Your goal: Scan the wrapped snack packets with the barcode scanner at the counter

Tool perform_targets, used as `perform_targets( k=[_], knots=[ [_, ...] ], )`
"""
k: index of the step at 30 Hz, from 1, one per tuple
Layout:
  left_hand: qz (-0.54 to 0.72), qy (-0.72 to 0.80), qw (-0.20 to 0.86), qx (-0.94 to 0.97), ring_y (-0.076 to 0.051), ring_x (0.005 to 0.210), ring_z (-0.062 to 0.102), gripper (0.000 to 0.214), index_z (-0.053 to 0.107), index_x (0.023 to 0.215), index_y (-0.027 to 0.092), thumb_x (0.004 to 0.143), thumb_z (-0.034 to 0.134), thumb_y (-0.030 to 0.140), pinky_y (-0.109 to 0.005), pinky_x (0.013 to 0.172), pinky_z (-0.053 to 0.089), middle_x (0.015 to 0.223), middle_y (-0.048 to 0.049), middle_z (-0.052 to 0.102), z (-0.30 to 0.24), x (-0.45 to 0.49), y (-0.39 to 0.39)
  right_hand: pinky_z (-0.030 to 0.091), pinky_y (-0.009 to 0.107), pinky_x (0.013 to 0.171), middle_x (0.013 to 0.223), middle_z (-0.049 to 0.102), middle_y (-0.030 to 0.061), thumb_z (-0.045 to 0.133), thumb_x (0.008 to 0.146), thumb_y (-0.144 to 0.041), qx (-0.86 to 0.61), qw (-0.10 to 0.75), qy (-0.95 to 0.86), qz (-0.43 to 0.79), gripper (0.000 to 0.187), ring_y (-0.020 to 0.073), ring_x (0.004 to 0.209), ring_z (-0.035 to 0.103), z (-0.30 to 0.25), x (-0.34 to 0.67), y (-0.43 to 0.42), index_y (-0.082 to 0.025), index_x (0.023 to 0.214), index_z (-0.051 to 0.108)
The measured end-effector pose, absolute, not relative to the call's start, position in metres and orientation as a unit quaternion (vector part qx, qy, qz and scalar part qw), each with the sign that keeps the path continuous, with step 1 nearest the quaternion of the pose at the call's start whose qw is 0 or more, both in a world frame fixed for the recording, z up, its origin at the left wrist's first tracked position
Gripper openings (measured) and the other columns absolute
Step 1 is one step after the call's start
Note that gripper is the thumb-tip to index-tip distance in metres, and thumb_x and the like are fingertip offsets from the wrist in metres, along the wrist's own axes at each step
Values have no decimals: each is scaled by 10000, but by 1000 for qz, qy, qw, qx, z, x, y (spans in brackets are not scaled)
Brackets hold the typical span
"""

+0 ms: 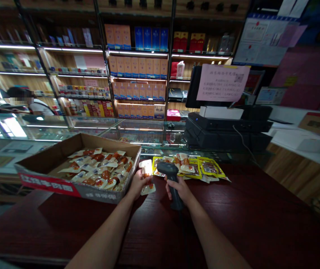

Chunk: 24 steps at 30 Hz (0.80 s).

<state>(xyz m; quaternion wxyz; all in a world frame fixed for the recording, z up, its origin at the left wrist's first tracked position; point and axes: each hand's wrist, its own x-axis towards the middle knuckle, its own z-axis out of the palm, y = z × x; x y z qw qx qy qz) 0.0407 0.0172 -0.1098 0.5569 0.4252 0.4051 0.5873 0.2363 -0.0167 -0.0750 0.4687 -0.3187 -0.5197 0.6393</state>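
The left hand point(138, 184) pinches a pale, shiny packet point(148, 189), a bright patch of light on its upper part, between the box and the scanner. The right hand point(181, 189) wraps the handle of that dark plastic scanner point(169, 169), its head near the packet. The step in hand looks like scanning, which calls for a flat label and a steady aim. Left of the packet sits the shallow cardboard box point(97, 194), holding plump, brown-centred packets point(105, 174); beyond the scanner, yellow-edged bags point(212, 167) lie heaped on the smooth, dark-red tabletop point(154, 235).
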Motion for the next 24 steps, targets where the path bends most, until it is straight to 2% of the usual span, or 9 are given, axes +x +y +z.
perform_targets(
  k=[6, 9, 14, 17, 20, 24],
  knots=[
    [614, 388, 552, 410, -203, 748, 659, 623, 541, 1007, 124, 479, 829, 287, -337, 710, 518, 887, -88, 689, -116, 40, 20, 423, 202, 328, 494, 593, -41, 690, 667, -421, -319, 468, -511, 646, 367, 106, 331, 515, -77, 235, -17, -151, 870, 546],
    [618, 396, 543, 408, -200, 749, 659, 651, 540, 1060, 125, 496, 823, 285, -332, 705, 522, 911, -90, 691, -117, 39, 21, 419, 207, 327, 492, 593, -35, 694, 671, -413, -321, 482, -498, 645, 359, 110, 332, 515, -77, 236, -16, -146, 870, 560],
    [641, 411, 523, 383, -200, 752, 665, 679, 540, 1111, 163, 505, 824, 282, -315, 674, 529, 948, -78, 693, -117, 42, 23, 428, 213, 325, 507, 594, -31, 697, 670, -415, -307, 609, -407, 608, 312, 104, 343, 504, -72, 257, -4, -163, 786, 554],
    [640, 415, 533, 365, -182, 672, 661, 651, 537, 1069, 149, 500, 829, 271, -303, 624, 525, 866, -77, 700, -114, 50, 30, 434, 208, 333, 512, 588, -39, 704, 657, -415, -288, 675, -338, 589, 313, 96, 355, 500, -69, 277, 6, -176, 784, 547],
    [637, 407, 545, 364, -164, 628, 649, 567, 540, 976, 140, 496, 827, 237, -290, 610, 517, 791, -63, 697, -106, 65, 41, 426, 199, 336, 504, 579, -46, 707, 644, -429, -276, 693, -309, 590, 357, 93, 364, 493, -69, 290, 12, -173, 842, 556],
    [620, 393, 549, 400, -164, 702, 650, 528, 590, 929, 131, 450, 811, 138, -294, 697, 511, 834, -59, 697, -90, 92, 65, 422, 212, 332, 498, 578, -46, 711, 636, -426, -281, 695, -309, 585, 352, 98, 352, 492, -69, 292, 13, -175, 819, 546]
  ],
)
